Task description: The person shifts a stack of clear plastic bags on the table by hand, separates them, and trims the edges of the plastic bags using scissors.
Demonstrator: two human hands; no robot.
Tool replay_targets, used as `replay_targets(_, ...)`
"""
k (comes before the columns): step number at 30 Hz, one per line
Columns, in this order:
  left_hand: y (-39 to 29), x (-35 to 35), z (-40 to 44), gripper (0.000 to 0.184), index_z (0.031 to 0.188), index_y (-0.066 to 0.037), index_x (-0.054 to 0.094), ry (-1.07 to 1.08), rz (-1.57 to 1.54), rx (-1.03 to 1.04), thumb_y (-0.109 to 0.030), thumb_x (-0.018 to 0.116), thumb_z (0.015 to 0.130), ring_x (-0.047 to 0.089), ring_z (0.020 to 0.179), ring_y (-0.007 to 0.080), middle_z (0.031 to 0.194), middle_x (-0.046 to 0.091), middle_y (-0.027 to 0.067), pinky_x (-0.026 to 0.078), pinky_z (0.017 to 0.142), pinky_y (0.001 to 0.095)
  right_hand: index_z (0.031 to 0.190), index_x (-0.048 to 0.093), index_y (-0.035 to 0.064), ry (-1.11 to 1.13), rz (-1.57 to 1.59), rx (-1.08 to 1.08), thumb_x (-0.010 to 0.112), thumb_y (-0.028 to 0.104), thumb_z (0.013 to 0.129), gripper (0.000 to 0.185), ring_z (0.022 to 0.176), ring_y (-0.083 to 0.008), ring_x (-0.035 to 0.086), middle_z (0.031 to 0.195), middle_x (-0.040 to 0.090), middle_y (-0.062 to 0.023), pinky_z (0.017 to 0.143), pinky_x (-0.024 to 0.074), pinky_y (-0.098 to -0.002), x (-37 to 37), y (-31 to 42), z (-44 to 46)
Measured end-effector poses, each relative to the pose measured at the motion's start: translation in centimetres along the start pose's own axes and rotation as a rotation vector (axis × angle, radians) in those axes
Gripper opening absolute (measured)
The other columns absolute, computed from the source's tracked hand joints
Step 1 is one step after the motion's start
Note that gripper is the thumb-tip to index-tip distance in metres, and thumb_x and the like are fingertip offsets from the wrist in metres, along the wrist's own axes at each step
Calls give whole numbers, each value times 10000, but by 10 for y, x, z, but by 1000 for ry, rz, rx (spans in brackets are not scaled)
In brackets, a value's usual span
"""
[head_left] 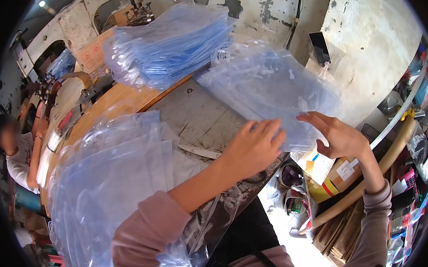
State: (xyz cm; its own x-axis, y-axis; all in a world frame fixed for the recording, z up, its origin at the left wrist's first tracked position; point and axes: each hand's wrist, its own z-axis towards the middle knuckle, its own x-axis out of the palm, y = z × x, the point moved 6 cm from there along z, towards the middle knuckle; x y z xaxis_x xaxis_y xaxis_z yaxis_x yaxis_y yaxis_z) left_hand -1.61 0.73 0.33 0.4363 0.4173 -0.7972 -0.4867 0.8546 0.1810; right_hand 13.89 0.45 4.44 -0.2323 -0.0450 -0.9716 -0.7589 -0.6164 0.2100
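Observation:
A pile of clear plastic bags (pixel 274 82) lies across the metal table top in front of me. My left hand (pixel 258 143) is at the near edge of this pile, fingers curled together over the plastic and slightly blurred. Around the pile's right corner, my right hand (pixel 337 134) is curved, its thumb and fingers apart and the fingertips close to the film. Fanned out to my left are more clear bags (pixel 114 172) with loop handles. A pair of scissors (pixel 200 151) lies beside them, partly covered by plastic.
A tall stack of bluish clear bags (pixel 171 48) stands at the back on the wooden table (pixel 130 97). A phone (pixel 319 48) rests on the pale surface at right. Cardboard boxes (pixel 344 172) and a long roll (pixel 362 188) are below right. Another person (pixel 19 153) sits far left.

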Motion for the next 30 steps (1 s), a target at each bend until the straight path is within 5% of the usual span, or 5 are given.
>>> replay_targets(10,26,17,22,222,821,-94,561,-4,-221,207,-299,634,778,594,718,168,719,535,21,462,643,309,1126,560,126,-238,-403,-157,560,-57,703,460,694,-248,647,1149,564,-109,589,557,-288,-7,-12,-3)
replay_targets(17,37,19,25,72,812,-80,549,-93,-253,-39,-118,611,806,592,672,182,707,565,-1,473,563,310,1016,603,90,-363,-260,-194,633,-8,718,315,810,-263,653,1168,561,-98,619,561,-310,-15,-6,-5)
replay_targets(22,37,2,22,125,871,-89,553,-382,-339,-240,-173,628,818,589,697,204,952,567,66,470,575,310,1065,532,89,-432,-236,-115,626,-64,711,397,811,-287,643,1214,532,-115,626,553,-324,-3,-30,-4)
replay_targets(26,26,1,11,220,914,-101,554,-509,-269,-20,-269,650,809,580,739,194,1034,525,93,462,609,311,1101,537,129,-635,-159,-227,519,-189,680,527,799,-292,645,1241,519,-120,631,557,-336,-22,-27,-1)
replay_targets(30,13,18,18,240,875,-104,587,-192,-353,140,-321,652,796,569,752,161,914,561,29,455,619,313,1106,554,135,-440,-297,-227,576,-103,693,478,806,-306,640,1231,523,-144,634,550,-329,-27,-22,-6)
